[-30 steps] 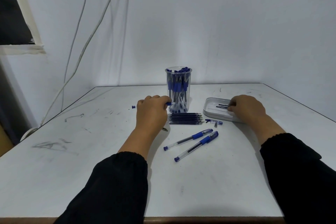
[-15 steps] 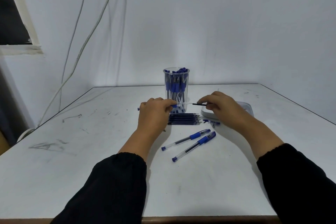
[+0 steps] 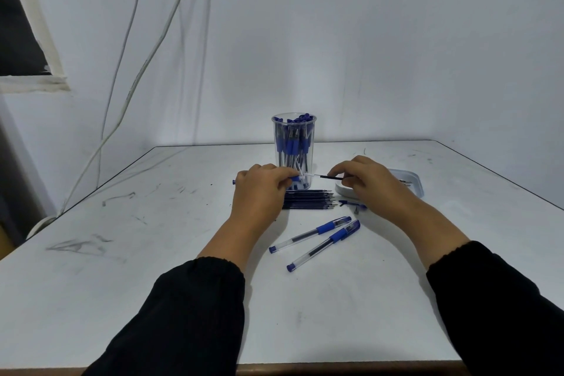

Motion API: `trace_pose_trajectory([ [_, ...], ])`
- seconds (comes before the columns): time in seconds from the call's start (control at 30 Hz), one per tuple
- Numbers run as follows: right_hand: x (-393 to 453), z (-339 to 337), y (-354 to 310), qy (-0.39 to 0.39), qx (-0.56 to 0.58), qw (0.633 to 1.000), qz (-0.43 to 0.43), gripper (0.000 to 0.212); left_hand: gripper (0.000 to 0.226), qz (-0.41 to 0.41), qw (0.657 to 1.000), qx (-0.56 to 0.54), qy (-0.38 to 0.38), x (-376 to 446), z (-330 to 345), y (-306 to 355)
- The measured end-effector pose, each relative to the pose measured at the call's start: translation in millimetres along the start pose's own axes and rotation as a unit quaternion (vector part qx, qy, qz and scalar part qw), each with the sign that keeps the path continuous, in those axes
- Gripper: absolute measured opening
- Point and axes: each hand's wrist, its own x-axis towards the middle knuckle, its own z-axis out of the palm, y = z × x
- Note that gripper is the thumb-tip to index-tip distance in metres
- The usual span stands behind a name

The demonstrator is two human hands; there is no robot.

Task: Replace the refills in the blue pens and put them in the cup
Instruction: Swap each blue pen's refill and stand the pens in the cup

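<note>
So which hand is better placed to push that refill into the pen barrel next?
The right hand. It pinches the dark refill, whose end points at the open pen barrel that the left hand grips level in front of the cup. The left only needs to steady it.

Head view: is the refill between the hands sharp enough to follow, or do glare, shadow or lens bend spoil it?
Head view: the refill reads sharp and dark against the clear cup; light is even and cool, with soft shadows under the left hand and right hand; no glare; table edges splay from the wide lens.
</note>
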Motion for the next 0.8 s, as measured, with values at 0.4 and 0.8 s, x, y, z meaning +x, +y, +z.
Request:
trace_pose_trajectory([
  [0.4, -1.8, -0.9, -2.3, -0.007, -0.010, 1.000, 0.004, 0.036, 0.028, 0.004, 1.000, 0.009, 0.004, 1.1, -0.1, -1.9],
  [0.8, -2.2, 1.4, -4.1, -0.015, -0.016, 1.000, -0.021, 0.033, 0.028, 0.023, 1.000, 0.021, -0.006, 1.3, 3.5, 0.3],
])
